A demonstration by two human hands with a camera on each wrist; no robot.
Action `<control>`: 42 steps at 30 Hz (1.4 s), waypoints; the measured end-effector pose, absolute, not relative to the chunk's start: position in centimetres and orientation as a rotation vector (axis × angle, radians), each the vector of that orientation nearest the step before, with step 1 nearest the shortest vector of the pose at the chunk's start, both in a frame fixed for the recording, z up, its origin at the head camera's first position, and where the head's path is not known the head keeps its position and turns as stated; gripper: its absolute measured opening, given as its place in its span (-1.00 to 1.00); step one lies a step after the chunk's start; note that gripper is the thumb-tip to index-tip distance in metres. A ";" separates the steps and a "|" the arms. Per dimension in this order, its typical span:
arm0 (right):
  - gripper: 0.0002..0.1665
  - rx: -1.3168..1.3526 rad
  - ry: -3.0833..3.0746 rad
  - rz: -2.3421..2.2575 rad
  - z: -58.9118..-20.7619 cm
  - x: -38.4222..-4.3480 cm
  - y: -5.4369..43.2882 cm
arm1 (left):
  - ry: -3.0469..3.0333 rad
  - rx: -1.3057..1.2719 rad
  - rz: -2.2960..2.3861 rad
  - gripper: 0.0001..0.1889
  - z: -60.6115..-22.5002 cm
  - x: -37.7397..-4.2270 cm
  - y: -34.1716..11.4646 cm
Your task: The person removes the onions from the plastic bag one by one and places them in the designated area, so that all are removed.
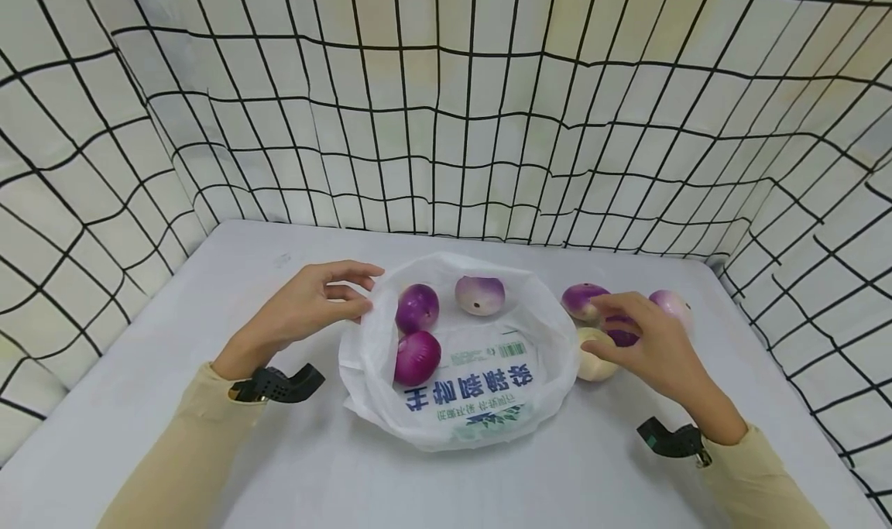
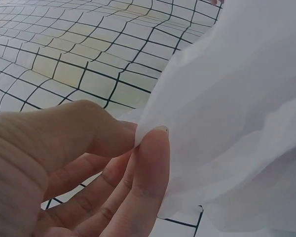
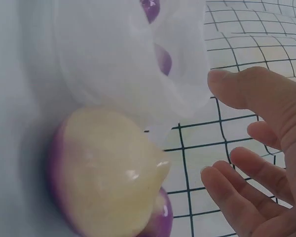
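The left arm point(image 1: 167, 451) comes in from eight o'clock, and the left hand point(image 1: 303, 304) points toward two o'clock. In the left wrist view, the left thumb point(image 2: 93, 128) and index finger point(image 2: 150, 163) meet in a pinch. The right arm point(image 1: 763, 479) comes from four o'clock, and the right hand point(image 1: 651, 343) points toward ten o'clock. The right thumb point(image 3: 241, 88) stands well apart from the right fingers point(image 3: 234, 197), which are slightly bent.

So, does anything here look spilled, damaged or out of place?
Nothing stands out: no visible damage or spills. The left fingers pinch the open bag at its edge; three onions lie inside, with other onions beside it on the table.
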State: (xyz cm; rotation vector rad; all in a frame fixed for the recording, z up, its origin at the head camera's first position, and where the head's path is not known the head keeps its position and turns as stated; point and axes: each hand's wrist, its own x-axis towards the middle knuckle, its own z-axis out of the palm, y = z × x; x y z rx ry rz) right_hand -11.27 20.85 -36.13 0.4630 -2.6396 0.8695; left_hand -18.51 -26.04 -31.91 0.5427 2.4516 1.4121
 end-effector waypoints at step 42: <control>-0.25 0.777 -2.444 1.264 -32.6 -15.2 10.8 | 2.424 0.569 1.458 -0.47 -31.9 -18.6 -26.3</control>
